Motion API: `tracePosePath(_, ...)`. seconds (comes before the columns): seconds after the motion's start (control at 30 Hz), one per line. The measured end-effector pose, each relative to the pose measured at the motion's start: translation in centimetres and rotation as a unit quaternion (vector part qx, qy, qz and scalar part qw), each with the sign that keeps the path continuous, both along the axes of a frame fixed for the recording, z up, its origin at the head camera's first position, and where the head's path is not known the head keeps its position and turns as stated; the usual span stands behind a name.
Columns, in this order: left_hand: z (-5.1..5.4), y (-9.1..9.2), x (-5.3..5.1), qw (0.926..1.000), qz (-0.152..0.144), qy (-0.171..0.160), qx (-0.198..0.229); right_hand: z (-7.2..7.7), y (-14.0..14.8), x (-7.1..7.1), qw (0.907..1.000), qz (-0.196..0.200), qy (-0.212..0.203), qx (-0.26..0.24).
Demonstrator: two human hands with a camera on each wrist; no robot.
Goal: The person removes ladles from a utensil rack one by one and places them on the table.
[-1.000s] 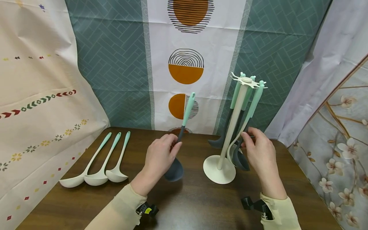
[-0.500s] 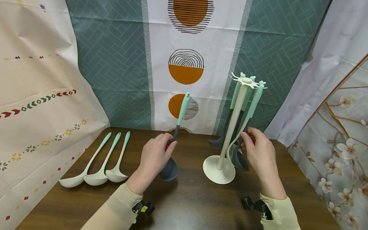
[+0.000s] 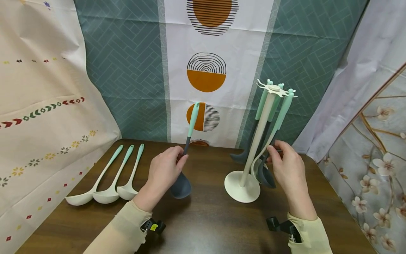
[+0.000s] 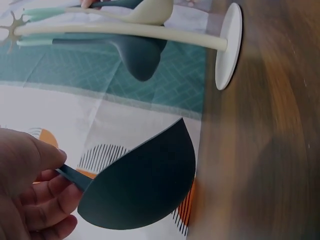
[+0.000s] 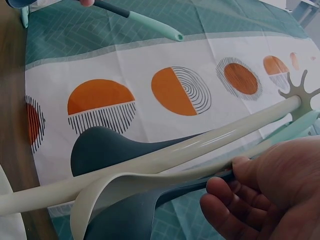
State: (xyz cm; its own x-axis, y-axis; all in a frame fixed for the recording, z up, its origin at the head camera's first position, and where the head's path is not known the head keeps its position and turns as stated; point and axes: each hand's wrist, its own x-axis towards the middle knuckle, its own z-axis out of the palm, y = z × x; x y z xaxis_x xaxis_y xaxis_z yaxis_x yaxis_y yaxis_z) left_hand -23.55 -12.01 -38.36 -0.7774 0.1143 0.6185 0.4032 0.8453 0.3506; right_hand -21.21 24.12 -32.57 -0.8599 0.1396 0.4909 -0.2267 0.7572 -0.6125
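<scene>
Left hand (image 3: 165, 169): the fingers pinch the dark shaft of a mint-handled ladle (image 3: 181, 186), its handle pointing up and its bowl above the worktop (image 3: 215, 225). Right hand (image 3: 290, 169): the fingers pinch the shaft of a hanging dark ladle (image 3: 266, 178), which lies against a cream ladle (image 5: 160, 179) on the white rack (image 3: 236, 190); whether they also grip the cream shaft cannot be told. Another dark utensil (image 3: 239, 158) hangs behind the pole. At the far left, three white ladles (image 3: 109, 195) lie side by side, handles away from the person.
</scene>
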Motion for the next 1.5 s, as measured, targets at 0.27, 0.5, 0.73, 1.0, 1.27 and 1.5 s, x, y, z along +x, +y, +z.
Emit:
tracePosePath(0.27,-0.5,-1.7,-0.4,0.999,0.029,-0.03,-0.015,-0.1,-0.1,-0.1,1.0,0.003,-0.003,0.002)
tracePosePath(0.5,-0.7,-2.6,-0.8,0.9982,0.038,-0.036,-0.03,-0.1,0.0,-0.1,1.0,0.003,-0.001,0.0)
tracePosePath(0.73,-1.2,-3.6,-1.2,0.9961,0.053,-0.059,-0.038,-0.2,0.0,-0.1,1.0,0.003,0.003,0.004)
tracePosePath(1.0,-1.8,-5.0,-1.5,0.9941,0.063,-0.073,-0.05,0.0,0.0,0.0,1.0,-0.001,-0.003,-0.001)
tracePosePath(1.27,-1.8,-5.6,-1.6,0.9891,0.075,-0.109,-0.065,-0.1,0.1,0.1,1.0,-0.003,-0.005,-0.002)
tracePosePath(1.5,-2.1,-6.5,-1.7,0.981,0.087,-0.161,-0.065,-0.1,0.0,-0.1,1.0,0.0,-0.005,0.001)
